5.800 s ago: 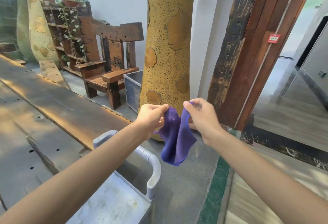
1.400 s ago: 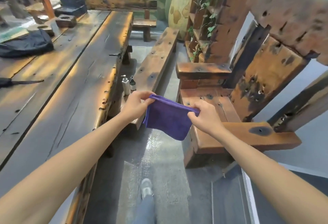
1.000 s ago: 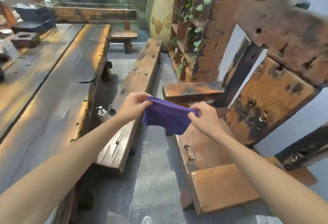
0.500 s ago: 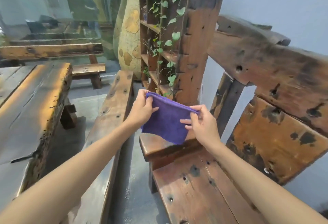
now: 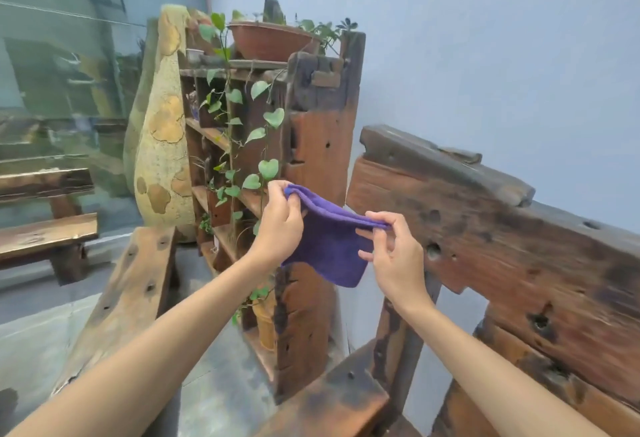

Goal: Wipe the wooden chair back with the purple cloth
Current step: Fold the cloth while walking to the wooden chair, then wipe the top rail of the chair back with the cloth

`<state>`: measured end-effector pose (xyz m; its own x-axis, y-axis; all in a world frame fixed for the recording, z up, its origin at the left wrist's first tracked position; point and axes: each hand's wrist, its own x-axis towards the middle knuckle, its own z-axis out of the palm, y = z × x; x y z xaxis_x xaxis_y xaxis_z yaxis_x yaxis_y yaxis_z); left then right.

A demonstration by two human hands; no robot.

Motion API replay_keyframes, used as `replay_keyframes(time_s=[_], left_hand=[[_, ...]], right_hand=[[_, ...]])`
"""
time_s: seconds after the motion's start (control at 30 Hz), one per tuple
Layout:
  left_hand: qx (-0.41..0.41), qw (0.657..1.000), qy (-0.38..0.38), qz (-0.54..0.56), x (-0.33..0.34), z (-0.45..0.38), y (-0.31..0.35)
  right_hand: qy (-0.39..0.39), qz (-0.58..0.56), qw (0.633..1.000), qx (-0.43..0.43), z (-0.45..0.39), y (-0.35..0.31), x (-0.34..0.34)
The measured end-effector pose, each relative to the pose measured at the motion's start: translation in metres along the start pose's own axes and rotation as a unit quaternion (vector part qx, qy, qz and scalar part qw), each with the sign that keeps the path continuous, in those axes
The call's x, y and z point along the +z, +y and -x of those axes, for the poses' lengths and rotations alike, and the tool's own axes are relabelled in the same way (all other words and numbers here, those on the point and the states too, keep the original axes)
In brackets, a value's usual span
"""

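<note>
A purple cloth (image 5: 329, 242) hangs folded between my two hands in mid-air. My left hand (image 5: 280, 225) pinches its upper left corner. My right hand (image 5: 394, 260) pinches the upper right edge, with the lower fingers spread loose. The wooden chair back (image 5: 519, 249), a thick weathered plank with dark holes, rises at the right. Its left end is just beyond my right hand, and the cloth does not touch the wood. The chair's armrest (image 5: 332, 405) shows at the bottom.
A tall wooden plant shelf (image 5: 311, 159) with trailing vines and a clay pot (image 5: 270, 39) stands right behind the cloth. A yellow stone-like pillar (image 5: 162, 145) is to its left. A long wooden bench (image 5: 128, 298) runs along the lower left. A pale wall is behind the chair.
My view has lifted from the seat and floor to the chair back. Both hands have risen with the cloth and now hold it level with the top plank's left end.
</note>
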<state>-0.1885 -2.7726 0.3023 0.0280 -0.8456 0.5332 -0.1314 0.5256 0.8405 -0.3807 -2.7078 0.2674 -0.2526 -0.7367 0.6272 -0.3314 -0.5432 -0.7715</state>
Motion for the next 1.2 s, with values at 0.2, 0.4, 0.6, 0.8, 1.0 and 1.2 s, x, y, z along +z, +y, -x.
replay_keyframes(time_s=[0.2,0.4,0.6,0.8,1.0,1.2], left_hand=[[0.142,0.988,-0.05,-0.027,0.056,-0.117,0.01],[0.278,0.955,-0.102,-0.01,0.106,-0.225,0.01],[0.299,0.943,-0.147,0.004,0.159,-0.315,-0.003],[0.192,0.961,-0.198,-0.004,0.201,-0.368,-0.031],[0.199,0.892,-0.396,-0.092,0.213,-0.388,-0.067],[0.313,0.825,-0.429,-0.193,0.213,-0.389,-0.065]], right_hand=[[0.104,0.131,0.978,-0.125,-0.11,0.013,0.003],[0.179,0.294,0.915,-0.211,-0.209,0.017,-0.004],[0.199,0.398,0.872,-0.203,-0.282,0.036,-0.007],[0.141,0.505,0.851,-0.014,-0.331,0.057,0.011],[-0.015,0.611,0.778,0.144,-0.366,0.078,0.027],[-0.128,0.577,0.794,0.142,-0.371,0.076,0.017]])
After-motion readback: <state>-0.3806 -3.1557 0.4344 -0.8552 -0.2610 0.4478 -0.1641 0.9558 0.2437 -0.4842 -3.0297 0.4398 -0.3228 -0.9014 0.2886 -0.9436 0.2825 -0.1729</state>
